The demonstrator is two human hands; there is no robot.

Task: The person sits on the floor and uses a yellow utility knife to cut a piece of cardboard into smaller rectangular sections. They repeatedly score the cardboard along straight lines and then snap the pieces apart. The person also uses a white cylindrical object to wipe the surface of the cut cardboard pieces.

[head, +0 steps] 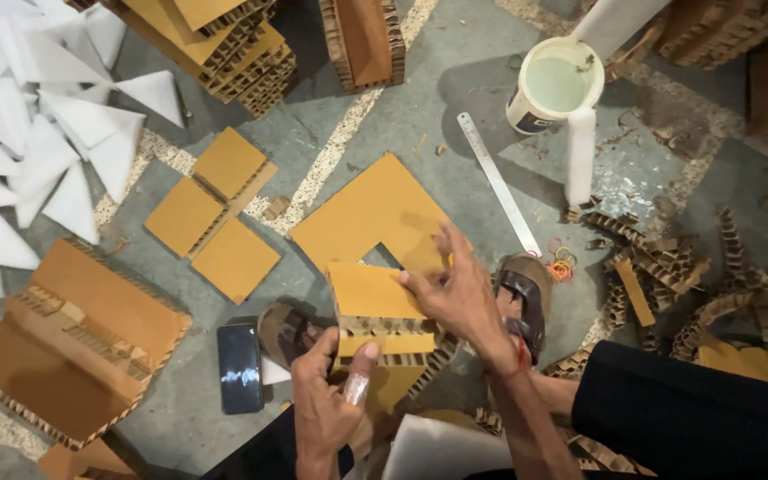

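L hand (326,404) fingers pinch cardboard block (375,316) lower edge; R hand (455,293) fingers grip top sheet. Phone (240,366) just left of L fingers, on floor.

Both hands, left hand (331,400) and right hand (455,298), grip a folded cardboard block (375,316) just beside the L-shaped cardboard sheet (371,209); a phone (240,366) lies left of the block.

I'm looking down at a workshop floor (455,98) for cardboard work. Honeycomb cardboard stacks (224,44), cut strips (668,267), white foam triangles (37,133), a steel ruler (497,182) and a glue tub (555,84) lie around.
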